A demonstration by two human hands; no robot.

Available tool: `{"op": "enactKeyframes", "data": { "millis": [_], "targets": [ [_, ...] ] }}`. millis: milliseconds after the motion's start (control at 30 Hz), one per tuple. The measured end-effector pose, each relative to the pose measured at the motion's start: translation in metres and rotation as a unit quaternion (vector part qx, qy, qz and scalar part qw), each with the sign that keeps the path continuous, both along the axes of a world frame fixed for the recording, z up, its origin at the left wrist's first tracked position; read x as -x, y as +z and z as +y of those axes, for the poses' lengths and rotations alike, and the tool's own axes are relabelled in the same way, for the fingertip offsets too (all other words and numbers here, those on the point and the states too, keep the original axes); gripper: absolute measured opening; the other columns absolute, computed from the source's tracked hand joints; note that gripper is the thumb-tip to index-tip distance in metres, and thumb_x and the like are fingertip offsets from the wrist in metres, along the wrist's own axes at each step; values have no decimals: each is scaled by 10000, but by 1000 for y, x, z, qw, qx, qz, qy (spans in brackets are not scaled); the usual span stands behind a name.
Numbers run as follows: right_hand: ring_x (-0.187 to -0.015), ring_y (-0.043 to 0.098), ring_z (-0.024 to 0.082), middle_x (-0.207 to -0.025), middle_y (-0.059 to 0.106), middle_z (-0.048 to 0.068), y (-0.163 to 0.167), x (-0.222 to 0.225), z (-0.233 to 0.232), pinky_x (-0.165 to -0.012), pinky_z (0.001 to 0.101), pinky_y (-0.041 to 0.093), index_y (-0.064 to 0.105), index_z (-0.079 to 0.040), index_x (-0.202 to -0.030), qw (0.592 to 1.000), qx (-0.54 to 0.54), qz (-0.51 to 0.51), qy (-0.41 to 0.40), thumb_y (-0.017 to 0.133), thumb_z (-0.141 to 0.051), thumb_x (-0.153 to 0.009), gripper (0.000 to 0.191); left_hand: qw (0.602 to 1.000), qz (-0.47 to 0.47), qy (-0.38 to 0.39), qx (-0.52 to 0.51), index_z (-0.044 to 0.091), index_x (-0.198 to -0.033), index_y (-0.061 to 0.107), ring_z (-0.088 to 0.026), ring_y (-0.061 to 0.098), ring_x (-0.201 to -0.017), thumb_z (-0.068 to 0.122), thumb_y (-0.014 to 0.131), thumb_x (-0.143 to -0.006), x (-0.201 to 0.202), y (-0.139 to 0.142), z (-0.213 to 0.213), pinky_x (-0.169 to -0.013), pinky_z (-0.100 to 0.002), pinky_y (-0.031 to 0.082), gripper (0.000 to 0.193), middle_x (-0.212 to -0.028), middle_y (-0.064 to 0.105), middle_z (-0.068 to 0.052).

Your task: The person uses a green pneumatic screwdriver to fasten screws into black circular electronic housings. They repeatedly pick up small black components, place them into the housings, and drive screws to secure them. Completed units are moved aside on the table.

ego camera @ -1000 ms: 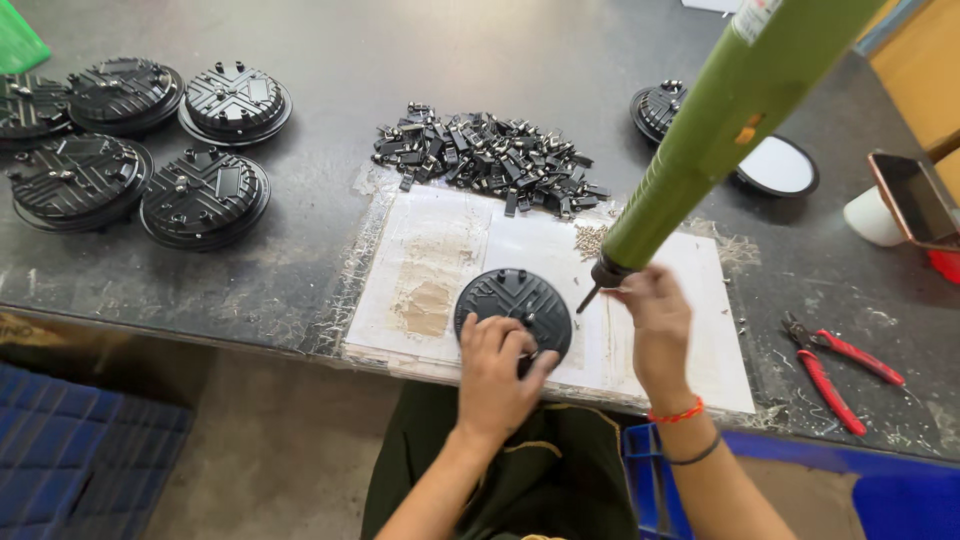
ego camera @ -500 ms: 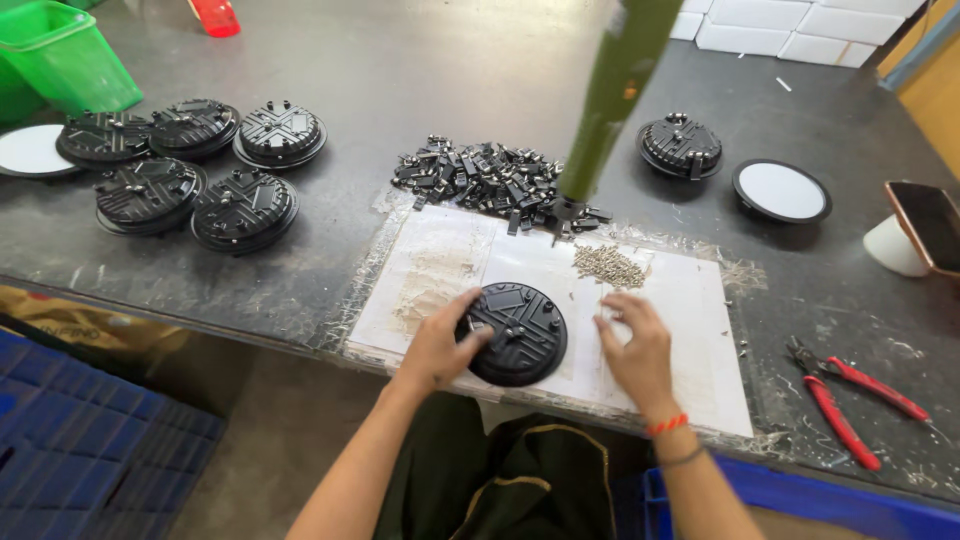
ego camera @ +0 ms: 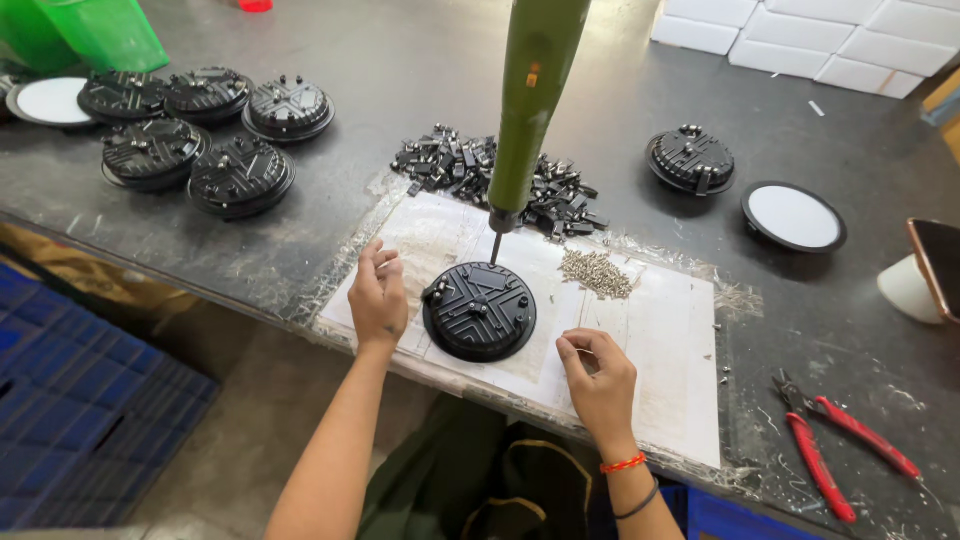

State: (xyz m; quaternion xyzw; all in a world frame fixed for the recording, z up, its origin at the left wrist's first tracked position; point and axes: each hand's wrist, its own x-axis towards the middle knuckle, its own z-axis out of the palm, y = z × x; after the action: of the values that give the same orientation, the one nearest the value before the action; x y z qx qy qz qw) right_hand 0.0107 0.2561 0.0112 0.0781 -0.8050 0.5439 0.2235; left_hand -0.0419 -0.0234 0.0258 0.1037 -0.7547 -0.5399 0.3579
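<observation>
A round black ribbed housing lies on a worn white sheet at the bench's near edge. My left hand rests on the sheet just left of the housing, fingers loosely curled, holding nothing. Just right of the housing and off it, my right hand has its fingertips pinched together; whether a screw is in them is too small to tell. A green powered screwdriver hangs free above the housing, its bit pointing down. A small heap of silver screws lies on the sheet.
A pile of small black clips sits behind the sheet. Several black housings are grouped at far left, one more at right beside a white round disc. Red-handled pliers, white boxes, a green bin, blue crates.
My right hand let go of the green screwdriver, which swung upright and hangs free. Both hands came off the housing and rest beside it. The view shifted right.
</observation>
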Motion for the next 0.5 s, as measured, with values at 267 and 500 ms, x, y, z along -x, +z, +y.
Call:
{"op": "enactKeyframes", "data": {
  "millis": [267, 500],
  "targets": [
    [-710, 682, 104, -837, 751, 57, -10, 6, 4, -671, 242, 546, 741, -11, -945, 999, -43, -5, -26, 746, -121, -905, 116, 999, -29, -27, -3, 23, -1198, 704, -188, 735, -802, 224, 629, -970, 12, -28, -8, -756, -321, 576, 313, -919, 771, -107],
    [-829, 680, 124, -891, 746, 93, -71, 21, 41, -766, 249, 539, 750, 23, -1043, 996, 8, -71, -60, 728, -93, -953, 149, 996, -12, -93, -8, 30, -1188, 723, -274, 757, -915, 250, 644, -948, 18, -37, -9, -809, -367, 586, 335, -1008, 763, -179]
  ]
}}
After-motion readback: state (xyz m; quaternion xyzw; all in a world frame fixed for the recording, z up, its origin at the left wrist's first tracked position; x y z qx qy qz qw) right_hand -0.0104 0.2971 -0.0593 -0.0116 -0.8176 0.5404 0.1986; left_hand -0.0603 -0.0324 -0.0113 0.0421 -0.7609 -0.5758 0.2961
